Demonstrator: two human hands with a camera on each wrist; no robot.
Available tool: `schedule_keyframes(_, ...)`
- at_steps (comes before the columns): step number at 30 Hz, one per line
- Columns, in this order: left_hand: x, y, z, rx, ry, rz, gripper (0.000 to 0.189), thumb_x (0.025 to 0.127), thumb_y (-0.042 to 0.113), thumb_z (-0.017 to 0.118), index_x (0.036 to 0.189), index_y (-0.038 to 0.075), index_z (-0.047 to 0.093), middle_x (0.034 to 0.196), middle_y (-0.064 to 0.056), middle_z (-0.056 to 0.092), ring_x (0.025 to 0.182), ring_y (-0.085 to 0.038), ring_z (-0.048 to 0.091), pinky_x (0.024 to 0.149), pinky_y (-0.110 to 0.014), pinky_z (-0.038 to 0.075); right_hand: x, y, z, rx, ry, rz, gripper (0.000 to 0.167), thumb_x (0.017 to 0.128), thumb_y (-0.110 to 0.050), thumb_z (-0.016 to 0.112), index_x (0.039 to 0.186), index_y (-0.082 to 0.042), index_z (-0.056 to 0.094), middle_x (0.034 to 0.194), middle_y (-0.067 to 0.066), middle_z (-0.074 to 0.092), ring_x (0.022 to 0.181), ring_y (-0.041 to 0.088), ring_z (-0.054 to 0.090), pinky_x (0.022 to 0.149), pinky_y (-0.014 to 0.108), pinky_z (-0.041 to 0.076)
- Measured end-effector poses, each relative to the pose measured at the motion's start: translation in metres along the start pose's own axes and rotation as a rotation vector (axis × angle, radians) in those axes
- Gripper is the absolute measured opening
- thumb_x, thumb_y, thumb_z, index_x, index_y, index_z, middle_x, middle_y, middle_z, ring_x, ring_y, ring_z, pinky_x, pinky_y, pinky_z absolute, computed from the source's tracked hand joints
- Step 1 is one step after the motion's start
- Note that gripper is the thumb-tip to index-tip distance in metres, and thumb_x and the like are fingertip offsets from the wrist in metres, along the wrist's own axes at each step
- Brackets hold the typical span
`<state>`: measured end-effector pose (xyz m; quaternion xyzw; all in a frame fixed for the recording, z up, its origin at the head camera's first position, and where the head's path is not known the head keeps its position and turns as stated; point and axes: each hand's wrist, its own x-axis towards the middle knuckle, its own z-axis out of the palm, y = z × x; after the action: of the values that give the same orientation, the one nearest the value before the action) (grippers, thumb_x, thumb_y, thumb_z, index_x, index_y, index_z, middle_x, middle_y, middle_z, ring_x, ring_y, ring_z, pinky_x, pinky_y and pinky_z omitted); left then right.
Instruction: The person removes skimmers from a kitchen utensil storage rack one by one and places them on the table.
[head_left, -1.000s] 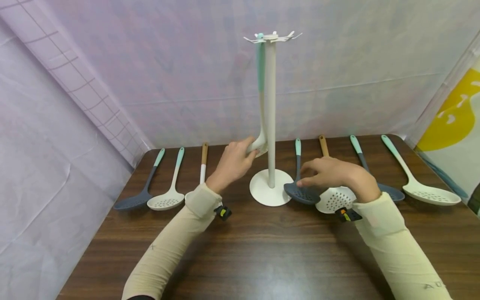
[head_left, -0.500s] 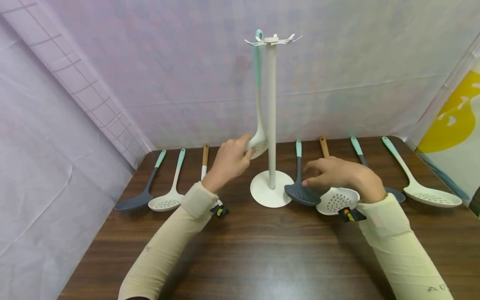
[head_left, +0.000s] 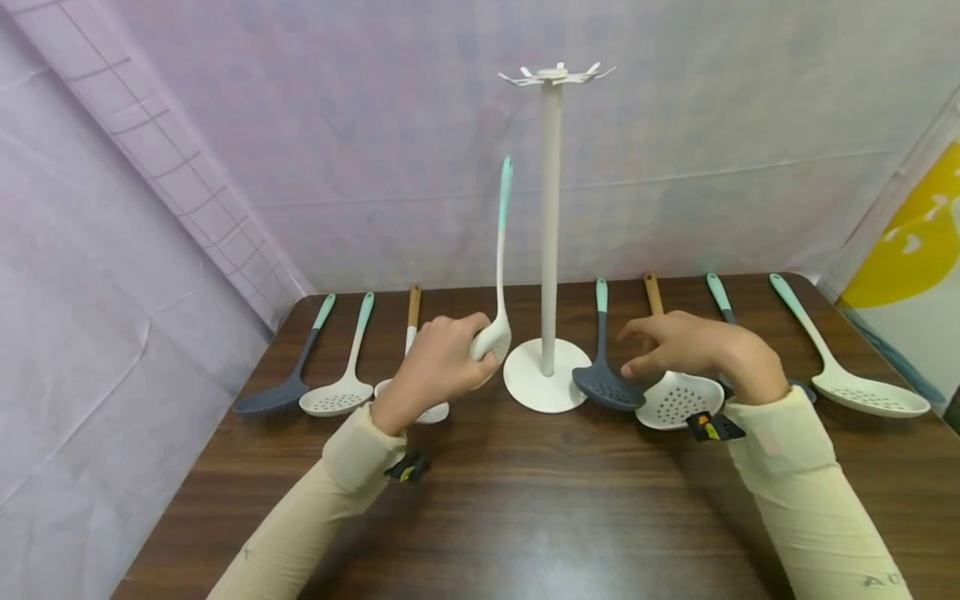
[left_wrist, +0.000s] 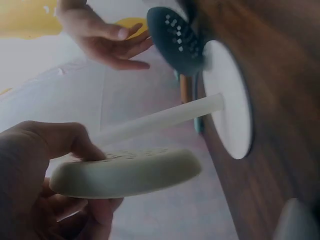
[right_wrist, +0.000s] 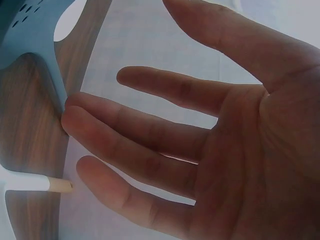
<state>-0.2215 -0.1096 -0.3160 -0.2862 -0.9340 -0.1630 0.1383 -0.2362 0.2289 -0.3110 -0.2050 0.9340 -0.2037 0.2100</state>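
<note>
My left hand [head_left: 442, 358] pinches the head of a white slotted skimmer [head_left: 493, 340] with a mint handle, which points upward. Thumb and fingers grip the rim of that head from both sides in the left wrist view. Just right of it stands a white rack [head_left: 550, 225] with a round base and hooks at its top; the skimmer is off the hooks. My right hand [head_left: 690, 346] hovers with relaxed, spread fingers and holds nothing. Below and beside it lie a dark grey skimmer [head_left: 606, 387] and a white skimmer with a wooden handle [head_left: 678, 400].
Left on the brown table [head_left: 510, 517] lie a dark grey skimmer [head_left: 277, 396], a white mint-handled one [head_left: 337, 397] and a wooden-handled one [head_left: 414, 308], partly behind my left hand. A white skimmer [head_left: 862, 390] lies far right, beside a partly hidden grey one [head_left: 718, 292]. Cloth hangs behind.
The skimmer in my left hand has come off the rack's hook and moved down and left. My right hand has shifted slightly right and stays empty.
</note>
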Motion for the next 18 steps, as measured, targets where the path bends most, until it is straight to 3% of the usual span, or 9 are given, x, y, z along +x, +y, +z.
schedule_keyframes(7,-0.02,-0.003,0.009,0.008,-0.084,-0.039,0.019,0.078,0.019,0.075,0.093,0.008,0.073,0.068,0.0,0.063,0.056,-0.015,0.05,0.053,-0.03,0.041,0.0,0.003,-0.001,-0.004,-0.013,0.004,0.074,0.096,-0.051,0.069,0.15,-0.005,0.048,0.14,0.029,0.061,0.124,0.045,0.062,0.093,0.057,0.055)
schedule_keyframes(18,-0.02,-0.012,0.02,-0.045,-0.15,-0.193,0.011,0.079,0.018,0.074,0.086,0.008,0.072,0.064,0.0,0.056,0.056,-0.015,0.047,0.051,-0.027,0.039,0.002,0.003,0.0,-0.01,-0.014,0.005,0.073,0.096,-0.049,0.069,0.149,-0.003,0.049,0.136,0.028,0.063,0.122,0.043,0.063,0.091,0.056,0.055)
